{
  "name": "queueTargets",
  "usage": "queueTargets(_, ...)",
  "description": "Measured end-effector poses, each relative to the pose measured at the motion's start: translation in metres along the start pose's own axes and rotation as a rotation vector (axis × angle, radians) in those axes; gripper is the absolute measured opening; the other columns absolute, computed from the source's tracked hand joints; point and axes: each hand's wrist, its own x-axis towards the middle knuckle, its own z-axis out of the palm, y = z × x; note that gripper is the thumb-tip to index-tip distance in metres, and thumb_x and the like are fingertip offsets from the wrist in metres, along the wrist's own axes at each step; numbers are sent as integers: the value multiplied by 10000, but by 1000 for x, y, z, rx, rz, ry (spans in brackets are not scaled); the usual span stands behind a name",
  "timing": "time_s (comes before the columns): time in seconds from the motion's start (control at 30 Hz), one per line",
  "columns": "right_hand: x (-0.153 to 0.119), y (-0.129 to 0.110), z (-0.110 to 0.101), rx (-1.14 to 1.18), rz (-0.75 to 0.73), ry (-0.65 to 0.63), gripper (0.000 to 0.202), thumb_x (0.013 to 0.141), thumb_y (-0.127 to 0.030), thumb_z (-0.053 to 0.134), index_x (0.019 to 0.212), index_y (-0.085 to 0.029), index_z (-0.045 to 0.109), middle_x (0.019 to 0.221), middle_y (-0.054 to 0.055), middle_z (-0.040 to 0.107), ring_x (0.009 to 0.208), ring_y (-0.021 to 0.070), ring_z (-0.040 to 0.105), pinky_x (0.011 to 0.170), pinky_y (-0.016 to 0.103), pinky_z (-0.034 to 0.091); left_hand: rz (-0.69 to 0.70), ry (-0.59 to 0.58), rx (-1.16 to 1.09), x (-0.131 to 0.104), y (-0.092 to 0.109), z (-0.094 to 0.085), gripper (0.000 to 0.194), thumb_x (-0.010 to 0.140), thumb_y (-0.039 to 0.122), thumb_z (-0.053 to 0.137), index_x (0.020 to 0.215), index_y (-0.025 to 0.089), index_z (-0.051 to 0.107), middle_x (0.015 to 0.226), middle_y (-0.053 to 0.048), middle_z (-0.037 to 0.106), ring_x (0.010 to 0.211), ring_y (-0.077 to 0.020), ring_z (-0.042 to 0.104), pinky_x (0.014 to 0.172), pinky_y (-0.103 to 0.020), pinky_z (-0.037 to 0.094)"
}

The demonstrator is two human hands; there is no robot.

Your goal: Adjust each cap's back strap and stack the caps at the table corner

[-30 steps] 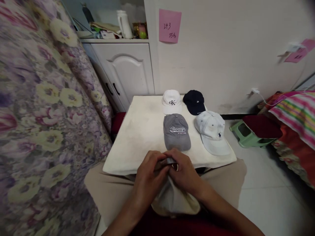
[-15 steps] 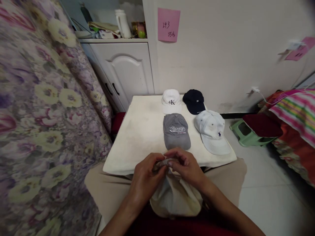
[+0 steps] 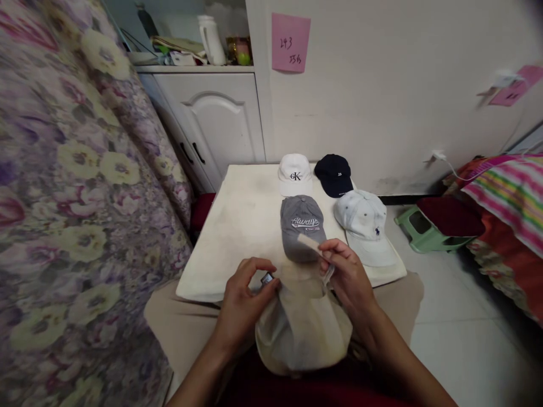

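Observation:
A beige cap (image 3: 303,333) lies upside down in my lap, its back opening toward the table. My left hand (image 3: 246,297) closes thumb and forefinger on the cap's left edge. Between those fingers shows a small dark and silvery piece (image 3: 267,278), perhaps a buckle or label. My right hand (image 3: 345,274) pinches the cap's light strap (image 3: 309,243), whose free end sticks out to the left. Just beyond the hands sits a grey cap (image 3: 302,226) with white lettering.
On the cream-covered table (image 3: 229,226) also rest a white cap (image 3: 295,174), a navy cap (image 3: 334,174) and a pale blue cap (image 3: 365,226). A flowered curtain (image 3: 85,198) hangs at left. Right of the table stands a green stool (image 3: 418,226).
My hands have moved apart, the right one up and to the right. The strap's end, bunched between both hands before, now stands free from the right fingers.

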Motion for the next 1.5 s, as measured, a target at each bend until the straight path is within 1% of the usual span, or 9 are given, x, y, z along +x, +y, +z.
queueTargets(0.17, 4, -5, -20, 92, -23, 37, 127, 733, -214, 737, 847, -208, 682, 780, -12, 643, 577, 98, 538, 572, 238, 481, -277, -96, -438, -4, -19, -5, 414, 821, 352, 700, 1192, 200, 594, 1083, -90, 693, 928, -211, 672, 786, -313, 528)
queueTargets(0.37, 6, 2, -43, 41, -46, -5, 214, 773, -319, 785, 929, -235, 664, 928, 15, 707, 769, 157, 674, 779, 315, 546, -305, -267, -375, -14, -37, -14, 453, 811, 401, 724, 1215, 219, 631, 1027, -74, 728, 946, -234, 675, 815, -333, 533)
queueTargets(0.57, -10, 13, -73, -409, 60, -393, 438, 888, -562, 627, 1167, -226, 661, 1168, 125, 717, 1121, 293, 649, 1019, 482, 430, -311, -78, -633, -11, -34, -12, 366, 798, 305, 763, 1143, 250, 652, 932, -13, 679, 783, -145, 652, 692, -223, 516)
queueTargets(0.73, -19, 16, -87, -523, 7, -652, 697, 636, -673, 796, 1138, -195, 720, 1286, 140, 660, 1274, 365, 533, 1088, 485, 363, -300, 153, -853, 7, -26, -4, 444, 712, 241, 831, 1120, 227, 657, 811, 31, 627, 617, -83, 598, 574, -161, 479)
queueTargets(0.93, -16, 21, -74, -514, 23, -554, 286, 763, -382, 801, 987, -205, 787, 1071, 71, 759, 1070, 303, 656, 984, 424, 474, -270, 253, -949, 44, -18, -5, 519, 633, 190, 867, 1102, 193, 643, 785, 23, 680, 603, -100, 624, 597, -187, 503)
queueTargets(1.03, -11, 27, -66, -167, 59, -375, 343, 738, -411, 821, 1001, -197, 772, 943, 62, 787, 868, 257, 716, 835, 369, 547, -247, 336, -935, 64, -20, -9, 515, 573, 180, 898, 1025, 166, 652, 775, 23, 695, 580, -95, 616, 577, -184, 492)
queueTargets(1.2, 3, 29, -39, 350, 53, -68, 356, 702, -387, 859, 993, -211, 750, 976, 54, 795, 905, 232, 727, 906, 353, 556, -353, 352, -1068, 80, -30, 0, 405, 696, 213, 833, 1063, 138, 679, 874, -31, 747, 694, -138, 676, 670, -219, 529)
queueTargets(1.33, 12, 31, -21, 492, 127, -35, 269, 720, -321, 855, 942, -212, 750, 937, 11, 802, 843, 192, 733, 907, 324, 563, -514, 171, -1288, 55, -43, 7, 340, 884, 433, 658, 1015, 123, 702, 941, -104, 773, 937, -267, 720, 880, -365, 558)
queueTargets(1.5, 19, 43, -8, 564, 224, -58, 252, 775, -300, 817, 989, -191, 743, 947, 0, 803, 806, 161, 737, 810, 259, 577, -628, -50, -1393, -11, -60, 3, 358, 726, 365, 833, 1005, 159, 742, 1050, -103, 786, 1139, -343, 669, 1047, -418, 489)
